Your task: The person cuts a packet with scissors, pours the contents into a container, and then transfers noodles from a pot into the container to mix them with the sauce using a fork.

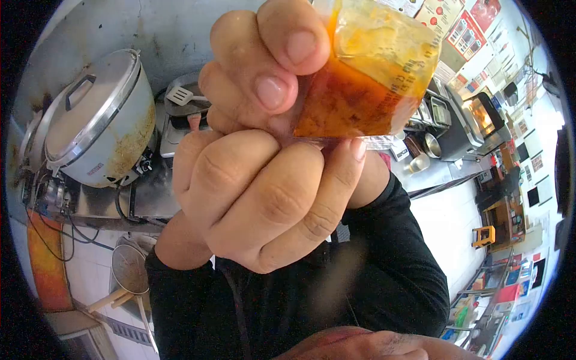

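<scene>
A clear plastic packet [372,90] of orange-red sauce with dark printing is held close to the camera at the upper centre. My right hand [258,72] is the upper one, its fingers curled and closed at the packet's left edge. Below it, my left hand [264,198] shows its back and bent knuckles. The left index fingertip touches the packet's lower edge; that hand's thumb is hidden. My hands meet below the packet's lower left corner.
A large lidded steel cooker [102,120] stands at left, beside a slotted spatula [183,96] on a pan. A strainer [129,269] is lower left. On the right are a steel counter [432,174], an oven [480,117] and a yellow stool [483,236].
</scene>
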Demonstrator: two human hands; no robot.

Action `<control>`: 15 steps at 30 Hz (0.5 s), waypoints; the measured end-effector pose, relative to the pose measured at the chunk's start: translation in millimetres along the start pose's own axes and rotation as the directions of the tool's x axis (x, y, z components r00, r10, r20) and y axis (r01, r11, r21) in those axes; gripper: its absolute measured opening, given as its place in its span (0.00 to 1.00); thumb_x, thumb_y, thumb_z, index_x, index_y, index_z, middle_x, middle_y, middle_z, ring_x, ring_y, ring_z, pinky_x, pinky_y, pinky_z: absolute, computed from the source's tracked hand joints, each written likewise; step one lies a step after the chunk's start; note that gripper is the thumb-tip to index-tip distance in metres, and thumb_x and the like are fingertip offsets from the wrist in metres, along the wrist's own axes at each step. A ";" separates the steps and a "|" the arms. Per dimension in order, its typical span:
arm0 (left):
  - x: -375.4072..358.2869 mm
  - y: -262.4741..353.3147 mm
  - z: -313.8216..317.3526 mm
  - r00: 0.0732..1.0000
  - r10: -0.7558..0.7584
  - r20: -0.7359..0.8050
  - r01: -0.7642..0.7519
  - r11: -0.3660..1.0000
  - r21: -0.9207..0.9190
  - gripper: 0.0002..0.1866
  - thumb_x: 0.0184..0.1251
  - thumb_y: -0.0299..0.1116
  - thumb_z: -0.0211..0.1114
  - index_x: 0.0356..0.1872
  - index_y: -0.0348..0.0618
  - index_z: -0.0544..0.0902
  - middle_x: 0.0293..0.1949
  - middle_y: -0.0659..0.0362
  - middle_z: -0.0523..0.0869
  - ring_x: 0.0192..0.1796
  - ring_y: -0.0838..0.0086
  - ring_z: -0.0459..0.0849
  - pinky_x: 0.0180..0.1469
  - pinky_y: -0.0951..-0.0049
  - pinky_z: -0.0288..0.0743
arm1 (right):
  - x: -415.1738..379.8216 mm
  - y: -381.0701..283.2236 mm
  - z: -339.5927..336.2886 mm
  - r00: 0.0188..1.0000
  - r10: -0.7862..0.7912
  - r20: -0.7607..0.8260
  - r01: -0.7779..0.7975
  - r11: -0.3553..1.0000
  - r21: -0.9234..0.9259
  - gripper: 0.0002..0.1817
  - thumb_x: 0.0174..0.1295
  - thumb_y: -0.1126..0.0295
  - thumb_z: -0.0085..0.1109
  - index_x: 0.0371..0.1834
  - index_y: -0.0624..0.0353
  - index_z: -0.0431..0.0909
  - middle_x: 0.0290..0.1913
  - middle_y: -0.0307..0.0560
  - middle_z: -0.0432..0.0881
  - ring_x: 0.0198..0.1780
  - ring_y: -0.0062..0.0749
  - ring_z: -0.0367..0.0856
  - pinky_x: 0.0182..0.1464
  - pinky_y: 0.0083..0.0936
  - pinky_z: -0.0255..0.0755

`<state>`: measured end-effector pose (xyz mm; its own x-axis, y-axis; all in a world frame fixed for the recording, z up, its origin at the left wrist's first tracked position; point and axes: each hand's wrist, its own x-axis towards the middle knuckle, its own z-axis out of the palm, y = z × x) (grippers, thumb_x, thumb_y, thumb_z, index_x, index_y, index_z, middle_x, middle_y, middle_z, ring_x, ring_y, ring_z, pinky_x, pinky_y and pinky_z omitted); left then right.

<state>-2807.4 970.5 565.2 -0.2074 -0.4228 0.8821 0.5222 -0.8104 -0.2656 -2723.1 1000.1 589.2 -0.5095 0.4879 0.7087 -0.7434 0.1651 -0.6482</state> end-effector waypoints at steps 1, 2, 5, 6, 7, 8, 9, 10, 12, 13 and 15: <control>-0.6 0.2 0.7 1.000 -0.003 -0.014 0.003 1.000 0.004 0.07 0.42 0.36 0.67 0.25 0.58 0.89 0.21 0.76 0.76 0.24 0.82 0.72 0.23 0.78 0.55 | 0.1 0.3 -0.6 1.000 -0.003 0.000 0.003 1.000 -0.003 0.24 0.62 0.48 0.55 0.37 0.63 0.77 0.30 0.46 0.78 0.34 0.26 0.76 0.35 0.16 0.71; -1.2 0.3 1.3 1.000 -0.007 -0.027 0.007 1.000 0.008 0.06 0.42 0.36 0.67 0.25 0.58 0.89 0.21 0.76 0.76 0.24 0.82 0.72 0.23 0.78 0.55 | 0.5 0.7 -0.9 1.000 -0.008 0.000 0.008 1.000 -0.006 0.24 0.62 0.48 0.55 0.37 0.63 0.77 0.30 0.46 0.78 0.34 0.26 0.77 0.35 0.16 0.71; -3.1 0.7 0.6 1.000 0.000 -0.031 0.001 0.999 0.034 0.06 0.43 0.36 0.67 0.26 0.58 0.89 0.20 0.76 0.76 0.24 0.82 0.72 0.23 0.78 0.54 | -0.5 3.6 0.5 1.000 -0.026 -0.002 0.026 1.000 -0.016 0.24 0.61 0.48 0.55 0.37 0.63 0.77 0.30 0.46 0.78 0.34 0.26 0.77 0.35 0.15 0.71; -2.6 1.2 0.2 1.000 -0.003 -0.029 0.004 0.999 0.034 0.06 0.43 0.36 0.67 0.25 0.58 0.89 0.20 0.76 0.76 0.24 0.82 0.72 0.23 0.78 0.55 | 1.6 2.4 2.8 0.999 -0.037 0.003 0.037 0.999 -0.017 0.24 0.61 0.48 0.55 0.37 0.63 0.77 0.30 0.46 0.78 0.34 0.26 0.77 0.35 0.15 0.71; -2.4 2.0 -0.2 0.999 -0.009 -0.031 0.010 0.999 0.034 0.06 0.43 0.36 0.67 0.25 0.58 0.89 0.20 0.77 0.76 0.24 0.82 0.72 0.23 0.78 0.55 | 0.9 1.8 6.7 0.998 -0.058 -0.004 0.058 0.998 -0.009 0.24 0.61 0.48 0.55 0.37 0.63 0.77 0.30 0.46 0.78 0.33 0.26 0.77 0.35 0.15 0.71; -2.1 2.7 -0.5 0.999 -0.015 -0.033 0.016 0.999 0.034 0.06 0.43 0.36 0.67 0.25 0.58 0.89 0.20 0.77 0.76 0.24 0.82 0.72 0.23 0.78 0.55 | -0.7 0.3 11.1 0.998 -0.045 -0.035 0.044 0.999 -0.012 0.24 0.61 0.48 0.55 0.37 0.63 0.77 0.30 0.46 0.78 0.33 0.26 0.77 0.35 0.15 0.71; -2.1 4.3 -0.4 0.999 -0.025 -0.039 0.026 0.999 0.034 0.06 0.43 0.36 0.67 0.25 0.58 0.89 0.20 0.77 0.76 0.23 0.82 0.72 0.23 0.78 0.55 | -2.4 -1.3 15.6 0.997 -0.031 -0.066 0.030 0.999 -0.014 0.24 0.61 0.48 0.56 0.37 0.63 0.77 0.30 0.46 0.78 0.33 0.25 0.77 0.34 0.15 0.71; -1.7 5.9 -1.1 0.999 -0.031 -0.030 0.032 0.999 0.031 0.06 0.42 0.36 0.67 0.25 0.58 0.89 0.20 0.77 0.76 0.24 0.82 0.72 0.23 0.78 0.55 | -3.1 -0.6 13.2 0.997 -0.001 -0.079 -0.005 0.997 -0.080 0.25 0.61 0.48 0.56 0.38 0.63 0.77 0.30 0.47 0.79 0.33 0.25 0.77 0.34 0.15 0.71; -0.5 8.3 -5.3 0.999 -0.039 0.004 0.038 0.999 0.024 0.06 0.42 0.36 0.68 0.26 0.58 0.89 0.21 0.76 0.76 0.24 0.82 0.72 0.23 0.78 0.56 | -3.9 1.4 7.5 0.997 0.035 -0.070 -0.042 0.993 -0.111 0.25 0.61 0.47 0.56 0.38 0.64 0.77 0.31 0.47 0.79 0.33 0.26 0.78 0.34 0.14 0.72; -0.1 8.5 -7.8 0.999 -0.039 0.029 0.039 0.999 0.019 0.07 0.42 0.36 0.68 0.26 0.58 0.89 0.21 0.76 0.76 0.24 0.82 0.72 0.23 0.78 0.56 | -3.6 3.5 4.3 0.998 0.041 -0.046 -0.044 0.996 -0.075 0.26 0.60 0.47 0.57 0.39 0.64 0.77 0.31 0.48 0.80 0.34 0.26 0.79 0.34 0.14 0.72; -0.4 6.6 -8.3 1.000 0.013 0.020 -0.014 1.000 0.017 0.08 0.42 0.37 0.69 0.27 0.57 0.89 0.23 0.76 0.77 0.25 0.81 0.72 0.23 0.78 0.57 | -5.9 3.0 3.9 0.998 0.056 -0.031 -0.057 0.997 -0.059 0.27 0.60 0.46 0.57 0.40 0.64 0.78 0.32 0.48 0.80 0.34 0.26 0.79 0.34 0.15 0.73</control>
<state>-2810.7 961.9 559.9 -0.1835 -0.4254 0.8862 0.5389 -0.7975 -0.2713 -2724.0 994.3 584.2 -0.5364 0.5229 0.6625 -0.6861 0.1869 -0.7031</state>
